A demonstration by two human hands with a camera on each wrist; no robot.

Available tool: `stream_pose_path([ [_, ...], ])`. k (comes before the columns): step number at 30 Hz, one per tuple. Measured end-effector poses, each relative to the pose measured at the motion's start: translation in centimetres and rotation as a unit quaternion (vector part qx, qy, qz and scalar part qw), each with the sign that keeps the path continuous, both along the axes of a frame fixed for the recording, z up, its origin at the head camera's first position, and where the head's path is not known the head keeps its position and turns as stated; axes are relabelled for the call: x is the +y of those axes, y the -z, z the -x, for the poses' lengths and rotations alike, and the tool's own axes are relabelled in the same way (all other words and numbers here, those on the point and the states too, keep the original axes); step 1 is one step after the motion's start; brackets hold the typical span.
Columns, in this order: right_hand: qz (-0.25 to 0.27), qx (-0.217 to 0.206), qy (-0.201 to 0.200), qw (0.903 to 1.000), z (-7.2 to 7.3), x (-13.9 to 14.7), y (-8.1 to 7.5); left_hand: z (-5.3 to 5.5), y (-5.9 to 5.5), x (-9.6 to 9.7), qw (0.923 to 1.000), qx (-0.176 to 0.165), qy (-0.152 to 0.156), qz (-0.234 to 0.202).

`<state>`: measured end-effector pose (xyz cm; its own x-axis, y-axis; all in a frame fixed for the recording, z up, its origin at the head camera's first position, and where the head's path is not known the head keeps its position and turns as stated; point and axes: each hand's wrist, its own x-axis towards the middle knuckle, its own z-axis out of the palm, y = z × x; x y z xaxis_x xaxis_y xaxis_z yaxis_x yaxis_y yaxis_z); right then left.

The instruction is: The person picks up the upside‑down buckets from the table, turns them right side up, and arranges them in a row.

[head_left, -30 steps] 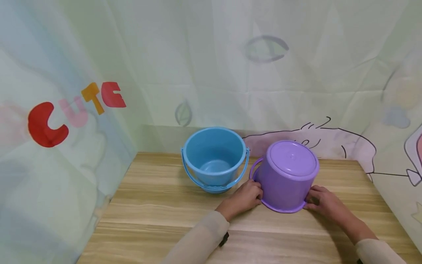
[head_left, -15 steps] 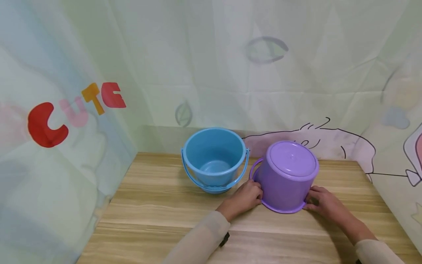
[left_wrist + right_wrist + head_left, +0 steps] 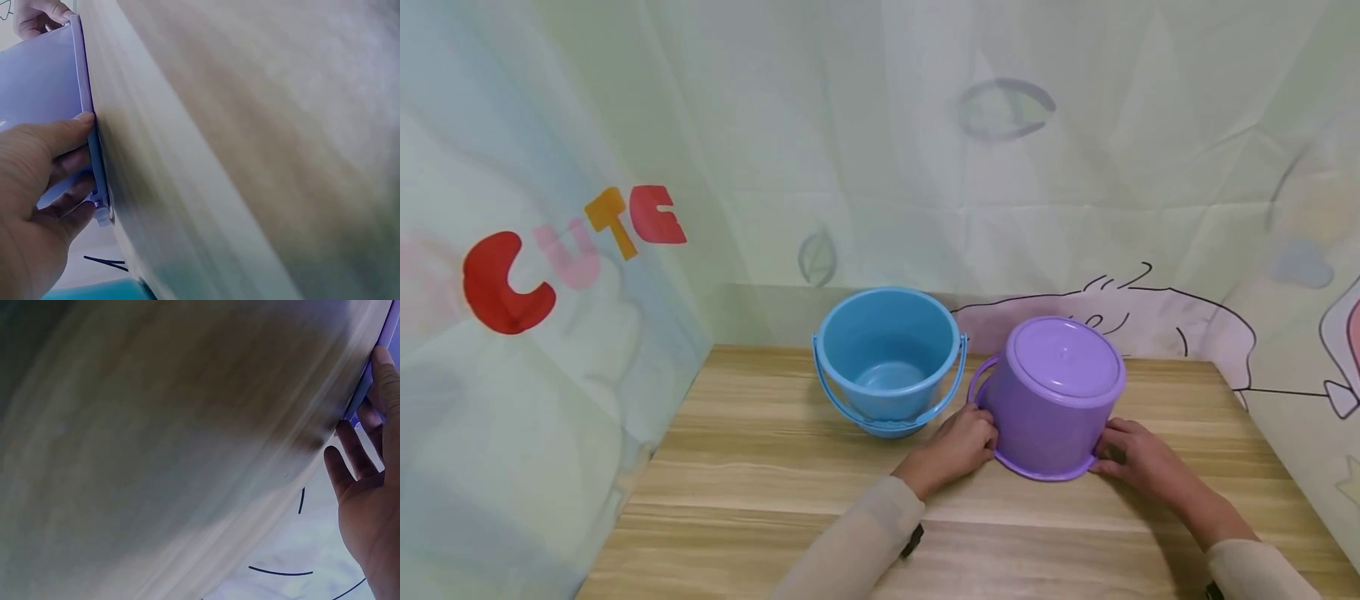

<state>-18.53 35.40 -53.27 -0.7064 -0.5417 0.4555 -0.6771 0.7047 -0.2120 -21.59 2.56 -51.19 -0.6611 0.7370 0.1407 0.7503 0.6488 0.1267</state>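
A purple bucket (image 3: 1051, 417) stands upside down on the wooden table, its base facing up and its rim at the tabletop. My left hand (image 3: 958, 442) grips the rim on its left side; in the left wrist view the thumb (image 3: 82, 119) lies on the rim and the other fingers curl by its edge. On the opposite side my right hand (image 3: 1138, 462) holds the rim with thumb and fingers, seen partly in the right wrist view. The purple handle (image 3: 979, 379) sticks out at the left. The bucket's inside is hidden.
A blue bucket (image 3: 887, 358) stands upright to the left of the purple one, its handle hanging down in front. The wooden table (image 3: 760, 467) meets printed cloth walls (image 3: 865, 150) at the back and sides.
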Motion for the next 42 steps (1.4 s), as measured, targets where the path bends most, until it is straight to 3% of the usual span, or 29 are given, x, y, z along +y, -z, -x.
stream_pose_path([
  [16, -0.023, 0.025, 0.021, 0.9992, -0.9, 0.2, -0.4, -0.8, -0.6, -0.3, 0.9997, -0.018, -0.005, 0.013],
  [21, -0.022, 0.025, 0.035, 0.9988, -1.1, 0.2, -0.6, -0.8, -0.7, -0.6, 0.9998, -0.019, -0.005, -0.002],
  [32, 0.038, 0.052, 0.021, 0.9977, -1.4, 0.1, -0.9, -1.0, -1.2, -0.9, 0.9978, -0.039, -0.013, -0.052],
  [42, 0.095, 0.073, -0.026, 0.9925, -1.1, 0.3, -1.3, -1.7, -2.0, -1.2, 0.9953, -0.055, -0.02, -0.077],
])
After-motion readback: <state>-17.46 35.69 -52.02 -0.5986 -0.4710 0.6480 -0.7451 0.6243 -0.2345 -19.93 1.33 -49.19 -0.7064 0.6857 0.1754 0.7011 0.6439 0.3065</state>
